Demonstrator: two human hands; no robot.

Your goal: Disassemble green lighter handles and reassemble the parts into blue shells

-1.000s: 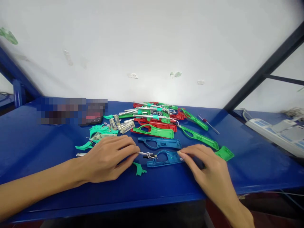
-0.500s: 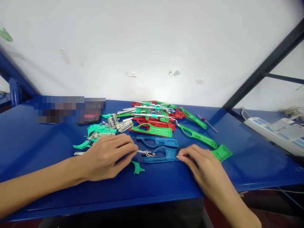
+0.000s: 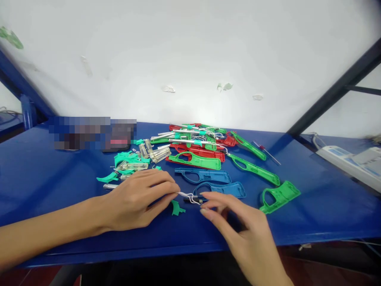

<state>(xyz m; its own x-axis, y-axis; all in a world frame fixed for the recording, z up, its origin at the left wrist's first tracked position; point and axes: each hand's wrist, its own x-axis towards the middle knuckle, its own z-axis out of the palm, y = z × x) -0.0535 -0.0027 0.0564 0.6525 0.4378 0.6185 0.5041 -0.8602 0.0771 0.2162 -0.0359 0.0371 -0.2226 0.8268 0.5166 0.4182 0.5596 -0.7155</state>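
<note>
My left hand [image 3: 149, 198] is closed around a lighter's silver tube [image 3: 110, 186], whose end sticks out behind the hand. White wires [image 3: 185, 194] come from its fingertips and lead to a small black igniter piece [image 3: 192, 201]. At the far end of that piece, the thumb and fingers of my right hand [image 3: 238, 222] are pinched together. Just behind lies a blue lighter shell half [image 3: 235, 189], partly covered by the right fingers, with another blue shell half [image 3: 214, 175] beyond it. A teal trigger piece [image 3: 177, 208] lies below the left fingertips.
Green shell halves [image 3: 281, 196] and red ones [image 3: 196, 151] lie across the middle and right. To the left are several teal pieces [image 3: 122, 157] and clear fuel tanks [image 3: 159, 153]. A thin screwdriver [image 3: 269, 154] lies at the right. A white power strip [image 3: 342, 161] is beyond the frame post.
My right hand has left the blue shell's right end and moved left to the igniter piece. The left hand keeps its hold. The view has shifted slightly.
</note>
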